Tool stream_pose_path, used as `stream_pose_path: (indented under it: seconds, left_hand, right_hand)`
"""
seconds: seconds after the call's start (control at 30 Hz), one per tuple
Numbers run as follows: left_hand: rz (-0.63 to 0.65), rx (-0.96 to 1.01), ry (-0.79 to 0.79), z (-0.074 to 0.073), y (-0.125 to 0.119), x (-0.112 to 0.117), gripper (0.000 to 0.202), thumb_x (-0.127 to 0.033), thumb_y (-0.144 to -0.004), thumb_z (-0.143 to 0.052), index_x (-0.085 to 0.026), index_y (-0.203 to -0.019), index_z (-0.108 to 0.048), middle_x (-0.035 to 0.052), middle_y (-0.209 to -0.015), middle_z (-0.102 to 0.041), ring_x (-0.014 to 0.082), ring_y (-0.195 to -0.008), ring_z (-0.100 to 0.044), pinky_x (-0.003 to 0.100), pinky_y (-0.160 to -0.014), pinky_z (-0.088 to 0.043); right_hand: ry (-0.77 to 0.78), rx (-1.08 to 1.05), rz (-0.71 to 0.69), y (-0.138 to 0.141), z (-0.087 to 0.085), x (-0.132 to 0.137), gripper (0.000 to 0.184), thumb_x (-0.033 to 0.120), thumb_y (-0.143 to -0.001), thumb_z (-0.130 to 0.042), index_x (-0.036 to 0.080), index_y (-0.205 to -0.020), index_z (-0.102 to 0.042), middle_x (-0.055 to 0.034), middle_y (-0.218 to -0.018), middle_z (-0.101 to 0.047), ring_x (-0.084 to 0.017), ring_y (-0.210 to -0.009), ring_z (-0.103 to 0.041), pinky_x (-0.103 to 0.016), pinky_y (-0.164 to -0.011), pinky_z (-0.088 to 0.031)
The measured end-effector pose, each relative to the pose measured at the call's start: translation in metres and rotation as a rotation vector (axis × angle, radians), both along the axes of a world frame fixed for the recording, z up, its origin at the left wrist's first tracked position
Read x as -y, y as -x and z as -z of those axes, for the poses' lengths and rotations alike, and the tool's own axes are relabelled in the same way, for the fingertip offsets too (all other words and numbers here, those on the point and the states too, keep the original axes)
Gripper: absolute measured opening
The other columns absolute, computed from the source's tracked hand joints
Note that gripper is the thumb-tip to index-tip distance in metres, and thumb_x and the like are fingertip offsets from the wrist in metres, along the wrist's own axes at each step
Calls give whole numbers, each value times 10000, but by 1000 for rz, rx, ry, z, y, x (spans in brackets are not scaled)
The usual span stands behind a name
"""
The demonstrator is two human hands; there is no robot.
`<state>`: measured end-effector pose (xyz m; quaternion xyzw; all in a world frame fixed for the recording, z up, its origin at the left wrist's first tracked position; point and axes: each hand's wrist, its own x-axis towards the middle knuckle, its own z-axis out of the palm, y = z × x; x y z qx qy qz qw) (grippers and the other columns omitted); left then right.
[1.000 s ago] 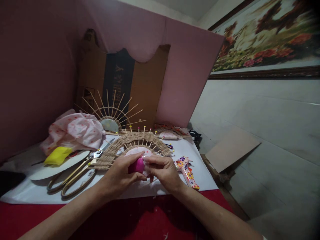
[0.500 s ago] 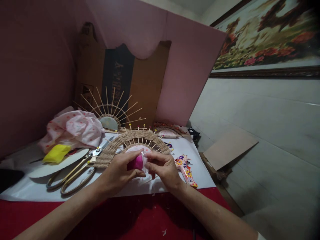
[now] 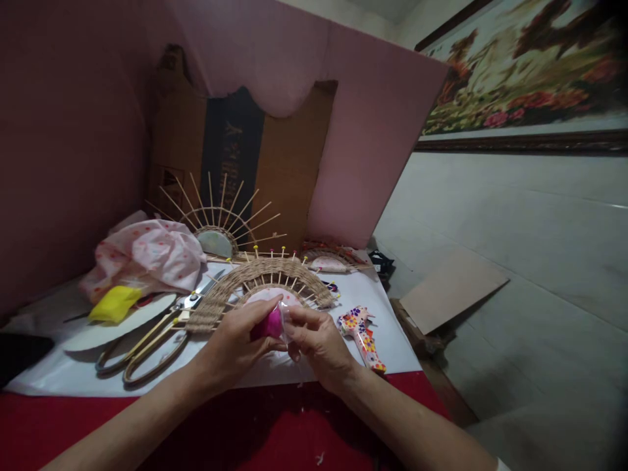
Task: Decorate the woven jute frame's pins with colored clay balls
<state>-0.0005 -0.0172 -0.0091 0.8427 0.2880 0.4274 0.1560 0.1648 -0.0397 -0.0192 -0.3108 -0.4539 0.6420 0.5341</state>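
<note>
Between my hands is a small clear plastic bag [image 3: 283, 314] with something bright magenta inside. My left hand [image 3: 240, 337] is closed around its magenta part, thumb and fingers on either side. My right hand [image 3: 316, 340] pinches the bag's clear end, fingertips close to those of the left. Just behind them lies a woven half-ring of brown twine [image 3: 216, 304] on thin sticks, several of which end in yellow or pink beads. Its inner half-disc [image 3: 267, 296] is covered in pale dotted fabric and partly hidden by my hands.
Large scissors [image 3: 152, 353] lie left, beside a yellow packet [image 3: 115, 304] on a white oval piece [image 3: 81, 337]. Behind are crumpled dotted fabric [image 3: 152, 255] and another stick frame [image 3: 216, 242]. A flower-patterned glue gun [image 3: 363, 337] lies right, on white sheeting [image 3: 397, 347] over red cloth [image 3: 220, 432].
Both hands stay on the bag, and the right fingers have shifted slightly along its clear end. The whole view has moved a little.
</note>
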Motion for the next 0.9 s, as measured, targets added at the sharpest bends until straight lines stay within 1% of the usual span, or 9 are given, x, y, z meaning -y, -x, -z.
stream_pose_path:
  seconds: [0.07, 0.17, 0.23, 0.33, 0.4, 0.53, 0.67, 0.77, 0.9]
  left_hand:
    - [-52, 6, -69, 6, 1, -3, 458, -116, -709, -690, -150, -1154, -587, 116, -1039, -697, 228, -909, -654, 362, -781, -524]
    - [-52, -3, -116, 9, 1, -4, 516, -71, -699, -676, -139, -1197, -557, 135, -1063, -694, 243, -964, -647, 385, -823, -524]
    - [-23, 6, -129, 6, 0, -3, 515, -60, -699, -671, -136, -1195, -555, 125, -1022, -706, 227, -923, -657, 363, -796, -534]
    - [19, 21, -122, 2, -2, -1, 490, -66, -704, -673, -134, -1177, -563, 87, -916, -719, 190, -817, -659, 319, -730, -539]
    - [32, 22, -109, 0, -3, 0, 458, -77, -716, -671, -143, -1159, -574, 59, -859, -716, 169, -762, -647, 294, -697, -530]
    - [14, 28, -86, -1, -2, 0, 388, -107, -725, -671, -149, -1104, -601, 44, -829, -703, 161, -734, -632, 279, -669, -509]
    - [-1, 27, -60, 1, 0, -2, 354, -145, -726, -685, -138, -1072, -612, 56, -850, -700, 169, -742, -628, 288, -665, -498]
    - [16, 20, -16, 3, 1, -4, 421, -172, -723, -707, -115, -1124, -589, 69, -864, -702, 175, -749, -630, 295, -677, -495]
    - [75, 18, 60, 7, 1, -4, 514, -205, -731, -712, -135, -1213, -550, 78, -931, -706, 189, -808, -639, 310, -735, -488]
  right_hand:
    - [19, 5, 7, 0, 1, 0, 256, 281, -663, -758, 187, -901, -749, -15, -723, -632, -30, -432, -453, -164, -383, -359]
    - [43, -10, -31, -3, 3, -3, 275, 259, -658, -749, 220, -930, -740, 5, -684, -613, -35, -427, -464, -165, -389, -374]
    - [8, -5, -70, -6, 2, -5, 257, 219, -654, -728, 230, -910, -741, 15, -665, -599, -47, -455, -471, -164, -397, -394]
    - [-110, 34, -129, -10, -3, -8, 224, 142, -641, -683, 234, -840, -728, 36, -624, -566, -64, -492, -458, -159, -405, -419]
    - [-179, 80, -137, -12, -7, -9, 178, 127, -645, -670, 227, -790, -702, 41, -632, -543, -71, -515, -463, -156, -413, -425]
    - [-275, 172, -57, -13, -12, -9, 74, 180, -681, -688, 203, -746, -661, 24, -726, -539, -67, -542, -460, -158, -425, -412]
    - [-347, 236, 34, -11, -11, -8, 118, 234, -727, -703, 212, -841, -688, 12, -738, -566, -69, -547, -458, -175, -453, -392]
    - [-388, 294, 94, -11, -8, -9, 172, 260, -712, -732, 226, -881, -730, -3, -737, -588, -86, -580, -472, -200, -487, -395]
    - [-390, 311, 127, -12, -5, -9, 132, 261, -680, -761, 238, -810, -760, -1, -668, -588, -105, -598, -491, -229, -533, -410]
